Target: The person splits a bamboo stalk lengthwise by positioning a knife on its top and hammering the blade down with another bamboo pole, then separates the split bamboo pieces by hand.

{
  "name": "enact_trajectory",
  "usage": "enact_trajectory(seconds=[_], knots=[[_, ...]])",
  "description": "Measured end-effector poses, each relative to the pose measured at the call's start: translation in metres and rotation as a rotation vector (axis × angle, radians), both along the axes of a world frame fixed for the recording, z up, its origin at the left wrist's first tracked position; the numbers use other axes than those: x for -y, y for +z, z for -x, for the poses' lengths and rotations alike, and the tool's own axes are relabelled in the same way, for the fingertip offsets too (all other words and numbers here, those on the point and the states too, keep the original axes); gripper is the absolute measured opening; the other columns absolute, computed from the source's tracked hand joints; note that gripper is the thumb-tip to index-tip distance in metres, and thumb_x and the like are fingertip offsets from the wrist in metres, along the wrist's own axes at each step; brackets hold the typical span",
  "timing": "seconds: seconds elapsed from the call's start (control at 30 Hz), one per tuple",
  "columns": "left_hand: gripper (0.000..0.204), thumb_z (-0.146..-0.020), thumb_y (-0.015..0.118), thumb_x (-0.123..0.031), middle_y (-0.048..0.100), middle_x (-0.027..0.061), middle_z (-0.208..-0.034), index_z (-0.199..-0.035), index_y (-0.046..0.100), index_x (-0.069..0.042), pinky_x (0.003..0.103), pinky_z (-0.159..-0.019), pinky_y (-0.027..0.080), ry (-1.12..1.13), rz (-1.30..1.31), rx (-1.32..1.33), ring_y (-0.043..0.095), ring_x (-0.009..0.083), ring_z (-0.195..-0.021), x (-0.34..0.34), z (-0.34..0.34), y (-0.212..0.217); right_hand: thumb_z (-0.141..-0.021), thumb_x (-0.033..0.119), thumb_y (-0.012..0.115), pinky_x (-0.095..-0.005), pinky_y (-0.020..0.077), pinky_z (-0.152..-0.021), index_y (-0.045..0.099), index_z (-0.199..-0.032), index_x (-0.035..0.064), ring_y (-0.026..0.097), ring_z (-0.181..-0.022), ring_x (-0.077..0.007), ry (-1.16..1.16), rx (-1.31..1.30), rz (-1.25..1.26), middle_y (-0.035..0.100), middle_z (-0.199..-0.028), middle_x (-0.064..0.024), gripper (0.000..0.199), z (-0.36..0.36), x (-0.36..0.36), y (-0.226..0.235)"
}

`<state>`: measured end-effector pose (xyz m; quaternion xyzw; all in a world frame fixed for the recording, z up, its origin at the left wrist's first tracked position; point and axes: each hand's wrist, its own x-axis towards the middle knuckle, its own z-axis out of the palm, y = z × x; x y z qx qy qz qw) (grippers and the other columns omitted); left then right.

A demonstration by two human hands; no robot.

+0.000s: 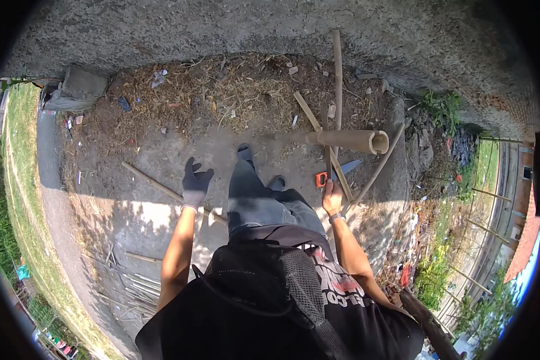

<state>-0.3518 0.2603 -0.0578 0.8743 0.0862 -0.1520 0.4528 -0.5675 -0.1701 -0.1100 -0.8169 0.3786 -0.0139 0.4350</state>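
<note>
My right hand (332,199), bare with a watch on the wrist, is closed around the lower end of a machete (327,161). Its long, dark, narrow blade points away from me and crosses a thick bamboo pole (354,141). The pole's hollow, notched end faces right, and thinner crossed poles (342,174) stand around and under it. Just beyond my right hand is a handsaw (346,168) with an orange handle. On the left, my left hand (197,183) wears a dark glove; it hangs over the ground with fingers apart, holding nothing.
A thin pole (153,180) lies near my left hand. Several cut bamboo lengths (143,291) rest on the ground at lower left. A rough wall (222,30) runs along the far side, with dry straw (222,90) at its foot. Rubble and plants (438,108) border the right.
</note>
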Motion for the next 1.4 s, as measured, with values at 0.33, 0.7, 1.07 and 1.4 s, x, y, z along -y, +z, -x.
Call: enact_trajectory(seconds=[0.33,0.7,1.07,1.4], knots=[[0.096,-0.080,0.090,-0.031,0.061,0.0194,-0.136,-0.156,0.037,-0.005,0.041,-0.100,0.055,-0.414,0.493,0.198,0.065,0.0261,-0.118,0.162,-0.132,0.093,-0.109,0.052,0.045,-0.0333,0.0400,-0.044,0.060,-0.090,0.0017,0.051,-0.046,-0.0127,-0.057,0.033,-0.191,0.051,-0.056,-0.0015,0.056,-0.129,-0.014,0.050],[0.056,-0.070,0.094,-0.035,0.073,0.0086,-0.107,-0.112,0.068,-0.007,0.039,-0.091,0.055,-1.338,0.659,0.237,0.068,0.0208,-0.098,0.349,-0.193,0.149,-0.105,0.055,0.051,-0.0327,0.0400,-0.046,0.059,-0.081,0.0051,0.052,-0.048,-0.0139,-0.087,-0.079,-0.244,0.053,-0.060,-0.0015,0.056,-0.099,-0.021,0.041],[0.051,-0.082,0.076,-0.042,0.075,0.0068,-0.099,-0.113,0.074,-0.002,0.035,-0.088,0.053,-1.864,0.696,-0.343,0.067,0.0165,-0.092,0.410,-0.180,0.169,-0.095,0.054,0.066,-0.0322,0.0408,-0.054,0.068,-0.077,-0.0001,0.053,-0.058,-0.0121,-0.017,-0.121,-0.131,0.058,-0.062,-0.0031,0.057,-0.063,0.068,0.056],[0.032,-0.088,0.075,-0.025,0.070,0.0144,-0.115,-0.115,0.068,-0.009,0.047,-0.089,0.050,-1.481,1.063,0.983,0.067,0.0361,-0.104,0.401,-0.159,0.087,-0.095,0.055,0.063,-0.0371,0.0431,-0.059,0.064,-0.069,0.0012,0.057,-0.059,-0.0164,0.026,-0.199,0.016,0.060,-0.059,-0.0056,0.060,-0.079,0.052,0.068]])
